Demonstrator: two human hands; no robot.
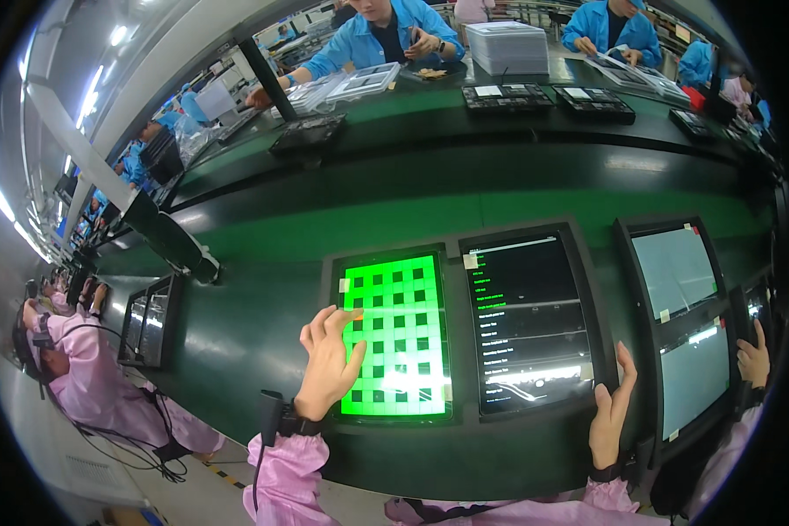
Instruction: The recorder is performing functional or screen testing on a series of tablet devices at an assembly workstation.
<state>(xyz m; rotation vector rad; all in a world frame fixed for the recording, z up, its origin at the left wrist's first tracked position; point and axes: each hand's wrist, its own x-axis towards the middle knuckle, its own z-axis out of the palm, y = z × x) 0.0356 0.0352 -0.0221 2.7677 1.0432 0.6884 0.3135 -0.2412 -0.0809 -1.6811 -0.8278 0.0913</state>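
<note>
Running lengthwise twelve-to-six, the green-lit tablet point(398, 333) extends toward three o'clock from the left hand point(331, 361), fingers spread; right hand point(612, 410), fingers parted.

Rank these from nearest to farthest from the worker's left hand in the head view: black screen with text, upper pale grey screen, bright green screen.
From the left hand:
1. Bright green screen, under its fingers.
2. Black screen with text, next to the right.
3. Upper pale grey screen, farther right.

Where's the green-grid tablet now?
The green-grid tablet is near the head view's centre, partly under the left hand, left of the black-screen tablet.
</note>
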